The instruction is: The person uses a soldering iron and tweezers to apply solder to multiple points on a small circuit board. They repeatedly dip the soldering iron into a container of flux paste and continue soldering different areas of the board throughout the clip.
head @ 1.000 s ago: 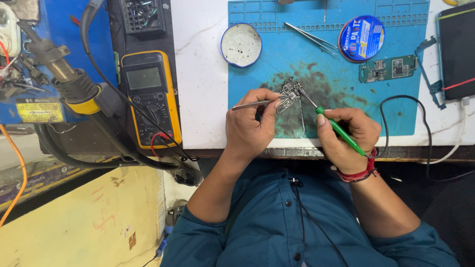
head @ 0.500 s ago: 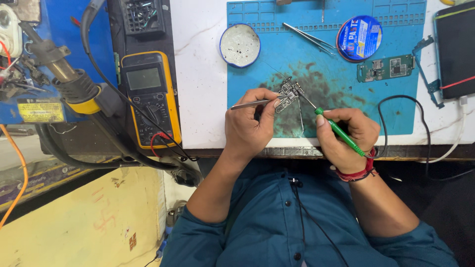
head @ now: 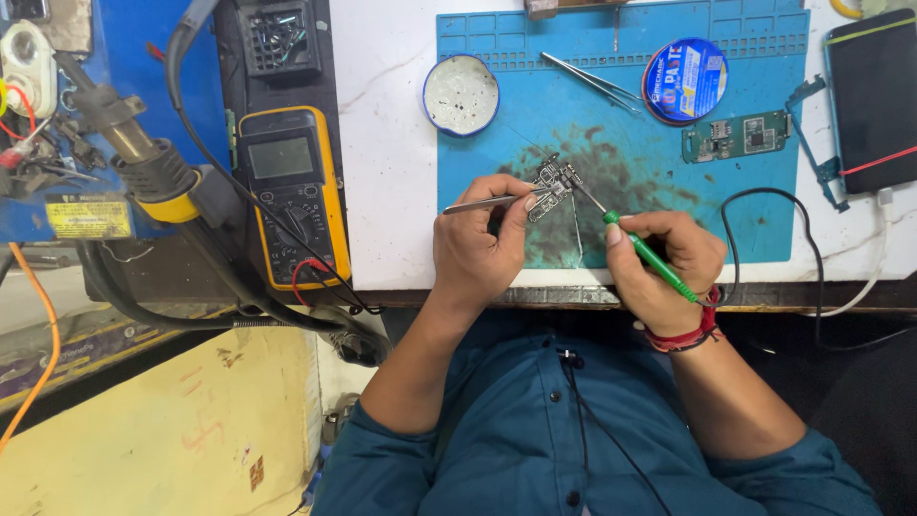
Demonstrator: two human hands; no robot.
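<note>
My left hand pinches silver tweezers whose tips clamp a small circuit board just above the stained blue work mat. In my right hand is a green-handled soldering iron, held like a pen. Its thin metal tip touches the small board from the right. Both hands hover near the table's front edge, close together.
A yellow multimeter lies left of the mat, with a hot-air gun and cables beyond it. On the mat sit a round white tin, spare tweezers, a blue paste tin and a green board. A phone lies at the right.
</note>
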